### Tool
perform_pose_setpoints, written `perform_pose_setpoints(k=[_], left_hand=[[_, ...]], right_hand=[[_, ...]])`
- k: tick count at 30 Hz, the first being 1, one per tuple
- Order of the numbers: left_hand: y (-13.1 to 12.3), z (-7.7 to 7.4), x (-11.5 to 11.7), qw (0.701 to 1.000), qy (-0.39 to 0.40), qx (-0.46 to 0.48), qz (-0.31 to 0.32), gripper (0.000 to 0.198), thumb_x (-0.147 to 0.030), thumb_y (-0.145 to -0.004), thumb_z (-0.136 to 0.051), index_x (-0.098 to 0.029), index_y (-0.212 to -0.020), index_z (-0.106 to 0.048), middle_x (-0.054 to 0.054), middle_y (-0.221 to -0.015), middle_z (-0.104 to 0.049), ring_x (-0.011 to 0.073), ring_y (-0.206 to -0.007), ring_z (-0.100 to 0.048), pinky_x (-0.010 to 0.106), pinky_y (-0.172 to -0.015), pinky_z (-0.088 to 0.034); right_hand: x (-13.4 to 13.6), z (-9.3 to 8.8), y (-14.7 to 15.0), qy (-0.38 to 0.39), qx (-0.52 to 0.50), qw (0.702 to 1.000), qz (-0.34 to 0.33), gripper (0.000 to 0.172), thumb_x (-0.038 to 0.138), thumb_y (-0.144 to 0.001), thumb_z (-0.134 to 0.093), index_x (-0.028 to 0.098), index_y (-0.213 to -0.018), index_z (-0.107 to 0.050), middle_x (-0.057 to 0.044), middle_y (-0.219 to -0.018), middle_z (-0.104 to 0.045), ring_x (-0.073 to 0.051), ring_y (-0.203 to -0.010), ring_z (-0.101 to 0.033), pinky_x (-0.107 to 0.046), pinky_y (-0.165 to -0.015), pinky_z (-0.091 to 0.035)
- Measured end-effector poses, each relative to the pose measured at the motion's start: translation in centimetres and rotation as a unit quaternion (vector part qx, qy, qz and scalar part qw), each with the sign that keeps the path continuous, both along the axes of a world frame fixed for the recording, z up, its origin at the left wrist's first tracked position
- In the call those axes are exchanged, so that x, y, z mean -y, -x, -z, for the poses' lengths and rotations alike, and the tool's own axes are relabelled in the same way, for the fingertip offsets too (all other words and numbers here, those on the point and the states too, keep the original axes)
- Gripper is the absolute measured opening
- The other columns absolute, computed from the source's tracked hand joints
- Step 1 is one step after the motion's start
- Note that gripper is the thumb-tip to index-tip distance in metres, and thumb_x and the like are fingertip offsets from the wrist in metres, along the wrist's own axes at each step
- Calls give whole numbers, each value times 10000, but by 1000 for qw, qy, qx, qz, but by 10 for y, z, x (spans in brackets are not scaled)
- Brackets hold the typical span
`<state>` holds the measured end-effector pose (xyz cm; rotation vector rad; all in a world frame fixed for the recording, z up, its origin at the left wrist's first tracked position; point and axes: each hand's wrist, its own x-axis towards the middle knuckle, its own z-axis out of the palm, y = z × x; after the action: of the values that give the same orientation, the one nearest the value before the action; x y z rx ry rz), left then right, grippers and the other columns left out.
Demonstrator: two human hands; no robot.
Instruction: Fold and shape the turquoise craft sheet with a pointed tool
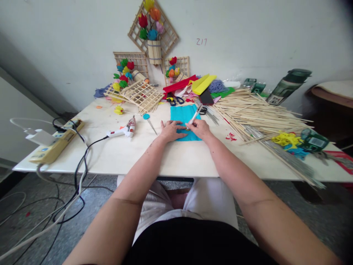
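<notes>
A bright blue sheet (182,112), paper or felt, lies on the table in front of me. My left hand (171,131) rests flat on its left part, fingers spread. In my right hand (200,129) is a white pen (195,113), tilted, its lower end down by the sheet. Something small and yellowish shows near the fingertips, too small to make out. Left of the sheet lies a blue round piece on a thin stem (146,116). Black-handled scissors (203,110) lie just beyond my right hand.
A glue gun (121,131) lies to the left, its cord running to a power strip (52,147). Thin wooden sticks (256,114) are heaped at right, beside a tilted bottle (288,88). Wooden lattices (145,96) with colourful flowers stand at the back, near folded yellow sheets (203,84).
</notes>
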<state>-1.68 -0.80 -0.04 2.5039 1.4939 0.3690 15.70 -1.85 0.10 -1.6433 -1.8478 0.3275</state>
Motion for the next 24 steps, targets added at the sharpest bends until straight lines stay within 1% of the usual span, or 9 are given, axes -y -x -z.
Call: perform_pose_setpoints(k=[8, 19, 24], left_hand=[[0, 1, -1, 1000, 4, 9, -7, 423, -600, -719, -564, -474, -1122, -580, -73, -1315, -483, 325, -1270, -304, 711, -1003, -11], [-1, 2, -4, 999, 21, 20, -13, 455, -586, -694, -592, -459, -1131, -583, -65, -1325, -479, 336, -1271, -286, 679, -1024, -4], [0, 3, -5, 999, 21, 28, -11, 452, -586, -689, -594, -455, -1122, -589, -62, -1321, -480, 342, -1269, -290, 700, -1008, -3]], right_hand=[[-2, 2, 0, 7, 12, 1000, 0, 368, 519, -780, -517, 227, -918, -691, -20, -789, -704, -163, -739, -620, -243, -616, -419], [-2, 4, 3, -1, 33, 999, 14, 394, 556, -782, -494, 248, -925, -694, -17, -804, -714, -172, -772, -636, -251, -631, -427], [-3, 4, 3, -3, 46, 999, 13, 400, 564, -789, -479, 250, -919, -691, -19, -821, -716, -180, -808, -639, -257, -640, -427]])
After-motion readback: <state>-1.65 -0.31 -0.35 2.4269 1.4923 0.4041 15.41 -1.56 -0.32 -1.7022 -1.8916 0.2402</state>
